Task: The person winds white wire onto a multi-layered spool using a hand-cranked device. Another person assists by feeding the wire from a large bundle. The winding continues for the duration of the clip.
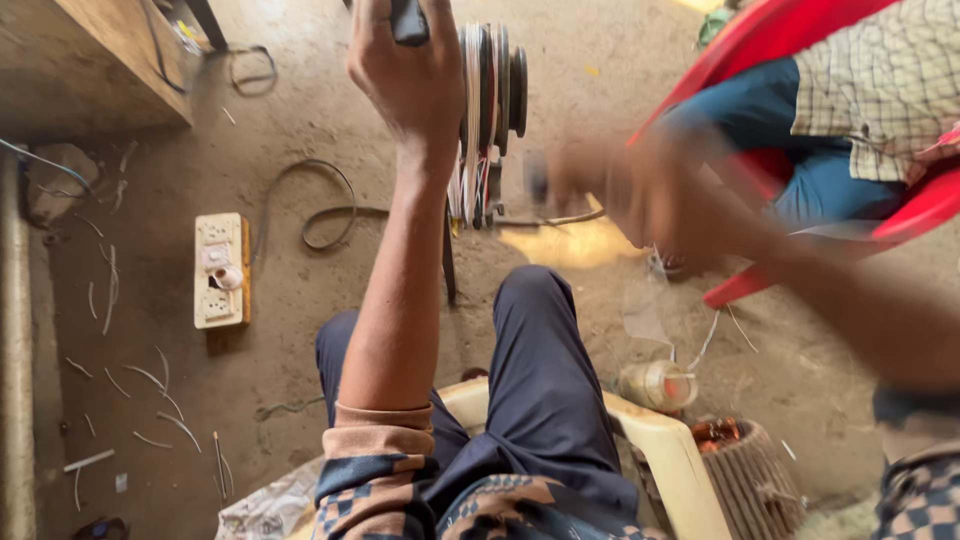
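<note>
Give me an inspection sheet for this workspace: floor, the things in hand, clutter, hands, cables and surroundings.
Surface: bare dirt floor, dusty.
Job's things: winding wheel on a stand, several discs side by side with wire strands hanging from them; dark handle beside it.
Clutter: pale wire offcuts scattered at left; plastic spool; motor stator with copper windings.
Grippers: left hand closed around the dark handle; right hand blurred, its grip cannot be told.
Cables: black cable looped on the floor; socket board with one plug in.
Surroundings: another person seated on a red chair at right; wooden bench at upper left.
</note>
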